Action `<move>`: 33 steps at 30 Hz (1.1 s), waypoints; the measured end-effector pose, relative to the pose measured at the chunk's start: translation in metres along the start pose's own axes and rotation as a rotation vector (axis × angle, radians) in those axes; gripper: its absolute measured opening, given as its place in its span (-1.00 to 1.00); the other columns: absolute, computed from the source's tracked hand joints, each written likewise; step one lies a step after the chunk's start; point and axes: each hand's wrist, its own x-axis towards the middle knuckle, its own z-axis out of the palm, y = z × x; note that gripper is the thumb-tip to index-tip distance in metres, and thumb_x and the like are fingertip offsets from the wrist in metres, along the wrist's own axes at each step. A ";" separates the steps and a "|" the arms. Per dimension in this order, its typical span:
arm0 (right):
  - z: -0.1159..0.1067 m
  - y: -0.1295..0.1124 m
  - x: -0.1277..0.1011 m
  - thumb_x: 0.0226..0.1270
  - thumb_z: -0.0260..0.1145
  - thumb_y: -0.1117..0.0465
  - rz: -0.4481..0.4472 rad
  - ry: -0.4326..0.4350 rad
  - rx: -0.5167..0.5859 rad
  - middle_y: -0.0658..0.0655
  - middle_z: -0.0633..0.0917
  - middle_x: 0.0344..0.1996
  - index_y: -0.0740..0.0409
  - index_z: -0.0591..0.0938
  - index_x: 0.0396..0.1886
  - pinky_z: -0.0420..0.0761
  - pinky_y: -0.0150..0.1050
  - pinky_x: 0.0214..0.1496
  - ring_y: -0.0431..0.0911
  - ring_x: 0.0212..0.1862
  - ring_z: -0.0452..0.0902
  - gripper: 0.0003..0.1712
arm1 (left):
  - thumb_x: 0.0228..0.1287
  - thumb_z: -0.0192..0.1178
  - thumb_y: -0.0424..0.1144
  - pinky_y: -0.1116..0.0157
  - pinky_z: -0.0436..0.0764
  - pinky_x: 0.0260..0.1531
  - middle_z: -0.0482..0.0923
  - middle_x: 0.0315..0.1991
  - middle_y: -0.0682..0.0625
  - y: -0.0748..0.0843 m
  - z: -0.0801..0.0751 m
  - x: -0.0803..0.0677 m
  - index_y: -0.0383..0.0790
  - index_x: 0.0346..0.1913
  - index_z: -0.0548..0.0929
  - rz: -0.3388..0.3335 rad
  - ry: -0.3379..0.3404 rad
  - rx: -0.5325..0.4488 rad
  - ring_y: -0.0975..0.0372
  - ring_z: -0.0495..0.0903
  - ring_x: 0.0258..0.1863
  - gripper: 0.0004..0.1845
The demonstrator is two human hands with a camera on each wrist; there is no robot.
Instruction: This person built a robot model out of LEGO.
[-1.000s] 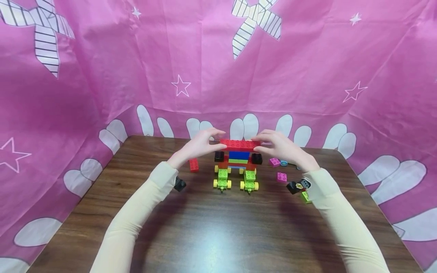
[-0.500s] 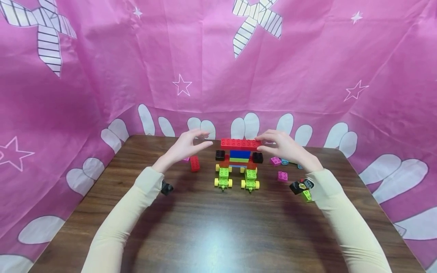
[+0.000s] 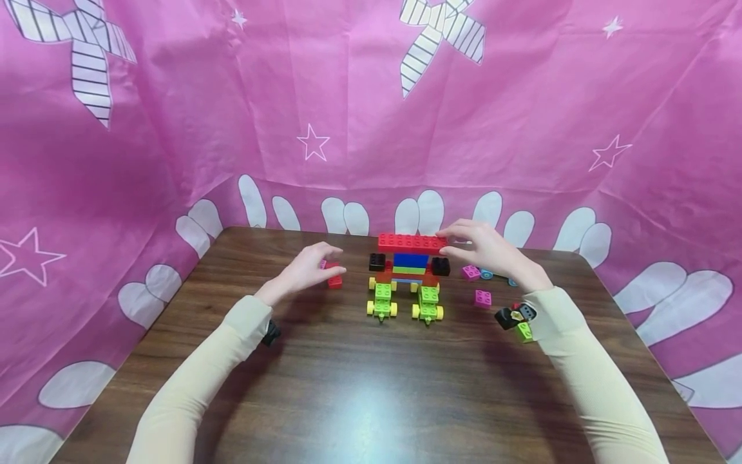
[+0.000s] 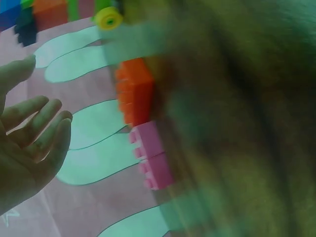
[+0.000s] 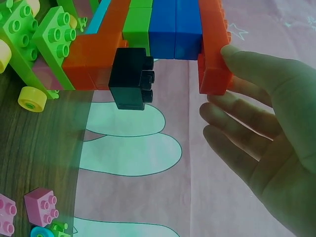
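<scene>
The right hand [image 3: 484,248] pinches the right end of a long red plastic studded beam [image 3: 411,242], which tops a toy-brick structure toward the middle of the brown wooden worktop's [image 3: 348,380] far edge. Below the beam are blue rectangular bricks [image 3: 410,260], two black studded bricks [image 3: 377,261] and lime-green studded bases [image 3: 428,295] with round yellow wheels [image 3: 371,309]. The left hand [image 3: 304,267], fingers loosely curved and holding nothing, is near a red rectangular studded brick [image 4: 136,91] and pink studded bricks [image 4: 153,155], on the structure's side nearer the worktop's left edge.
</scene>
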 end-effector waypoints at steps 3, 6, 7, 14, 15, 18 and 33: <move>0.000 -0.001 -0.001 0.24 0.45 0.18 0.003 0.003 -0.003 0.18 0.73 -0.04 0.21 0.68 0.09 0.71 0.04 0.02 0.03 -0.03 0.67 -0.57 | 0.26 0.34 -0.15 0.02 0.60 0.13 0.65 0.05 -0.28 -0.003 0.009 -0.001 -0.42 0.12 0.62 0.034 -0.031 0.095 -0.05 0.64 0.06 -0.52; -0.001 -0.001 -0.001 0.24 0.45 0.18 0.004 0.006 -0.006 0.18 0.73 -0.04 0.21 0.68 0.09 0.71 0.04 0.02 0.03 -0.03 0.67 -0.57 | 0.26 0.34 -0.17 0.03 0.60 0.14 0.66 0.04 -0.26 -0.006 0.017 -0.001 -0.43 0.10 0.63 0.046 -0.072 0.164 -0.03 0.63 0.06 -0.55; 0.000 -0.001 -0.001 0.24 0.46 0.18 0.005 0.004 -0.003 0.18 0.73 -0.04 0.21 0.68 0.09 0.71 0.04 0.02 0.03 -0.03 0.66 -0.57 | 0.26 0.34 -0.18 0.03 0.59 0.15 0.66 0.03 -0.25 -0.007 0.019 -0.002 -0.43 0.09 0.65 0.045 -0.084 0.178 -0.02 0.63 0.07 -0.56; 0.001 0.000 0.001 0.25 0.44 0.14 0.008 -0.002 -0.040 0.17 0.73 -0.02 0.18 0.67 0.12 0.71 0.03 0.04 0.01 -0.03 0.65 -0.55 | 0.27 0.34 -0.19 0.01 0.57 0.17 0.67 0.00 -0.21 -0.010 0.027 -0.008 -0.35 -0.04 0.74 0.025 -0.133 0.247 -0.03 0.60 0.07 -0.69; 0.001 0.000 0.001 0.25 0.45 0.13 0.006 -0.001 -0.047 0.17 0.74 -0.02 0.17 0.67 0.13 0.70 0.03 0.03 0.01 -0.03 0.65 -0.55 | 0.27 0.34 -0.19 0.01 0.57 0.17 0.67 0.00 -0.21 -0.010 0.027 -0.008 -0.34 -0.05 0.74 0.029 -0.140 0.263 -0.03 0.60 0.07 -0.70; 0.001 0.000 0.001 0.25 0.45 0.14 0.003 -0.001 -0.045 0.16 0.74 -0.03 0.16 0.68 0.12 0.71 0.01 0.02 0.00 -0.03 0.65 -0.55 | 0.26 0.34 -0.20 0.03 0.56 0.21 0.68 -0.01 -0.19 -0.010 0.030 -0.009 -0.32 -0.07 0.75 0.052 -0.158 0.316 -0.02 0.60 0.07 -0.73; 0.000 0.001 0.000 0.27 0.43 0.14 0.010 -0.013 -0.010 0.16 0.73 -0.04 0.15 0.68 0.12 0.71 0.06 0.01 -0.01 -0.05 0.64 -0.57 | 0.21 0.39 -0.28 0.13 0.66 0.08 0.72 -0.14 -0.12 -0.006 0.033 -0.008 -0.30 -0.08 0.76 0.085 -0.168 0.211 0.09 0.67 -0.09 -0.75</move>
